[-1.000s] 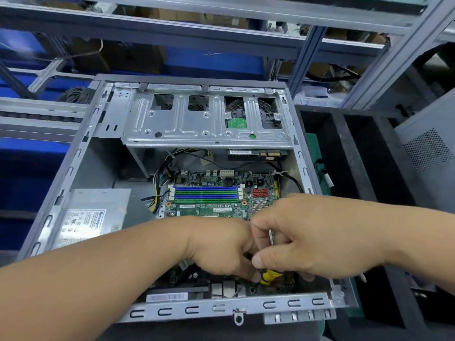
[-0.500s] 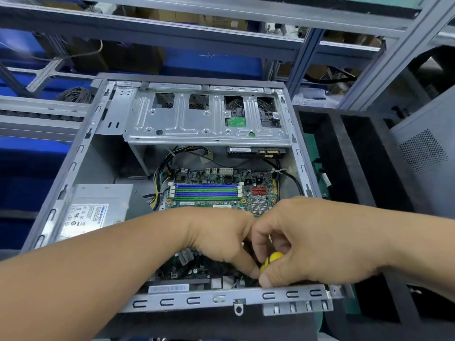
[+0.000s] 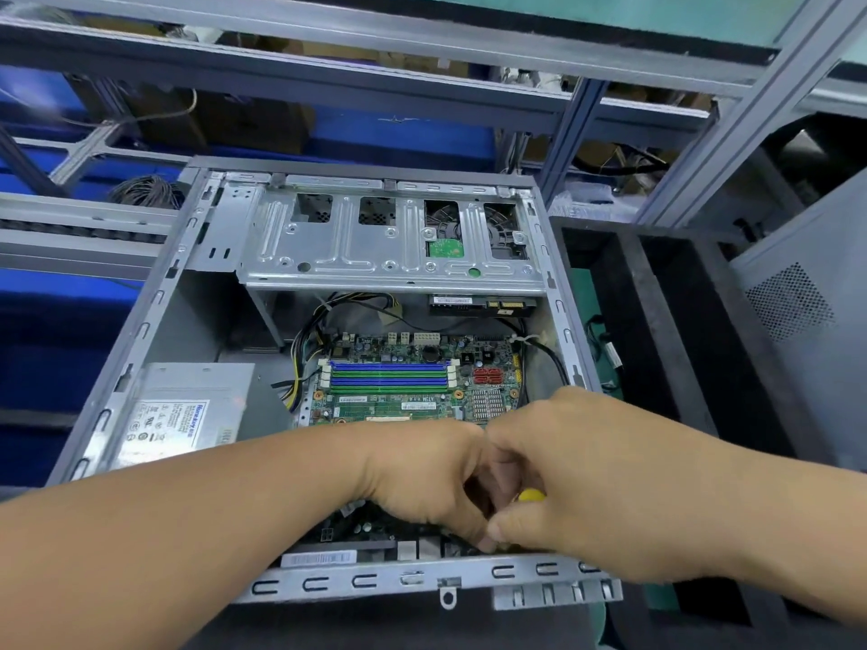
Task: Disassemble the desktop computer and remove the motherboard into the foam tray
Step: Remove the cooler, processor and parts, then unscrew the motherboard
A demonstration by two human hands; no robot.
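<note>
Motherboard (image 3: 413,391) lay seated flat on the floor of the open computer case (image 3: 140,330), its blue and green memory slots toward the far side and its near part hidden under both hands; it had not yet been lifted, and the black foam tray (image 3: 657,321) stood just beside the case's right wall; the right hand (image 3: 596,485) had its grip curled tight round a yellow-handled screwdriver (image 3: 531,495), only a sliver of the handle showing between the fingers; the left hand (image 3: 427,476) was curled knuckle to knuckle against it, thumb and fingertips pinched down by the tool's tip, though whether they held the shaft or a screw could not be told; compared with the earlier frames, the hands had stayed at the same spot near the case's front rail (image 3: 375,579) while the yellow handle went from showing low beneath the right fingers to showing higher inside the fist, which I judged to be the tool turning or being regripped on a mounting screw; the power supply (image 3: 183,410) at the near left corner and the drive cage (image 3: 389,246) along the far edge had not moved; the task looked to be at the unscrewing stage, with the board's release yet to come.
</note>
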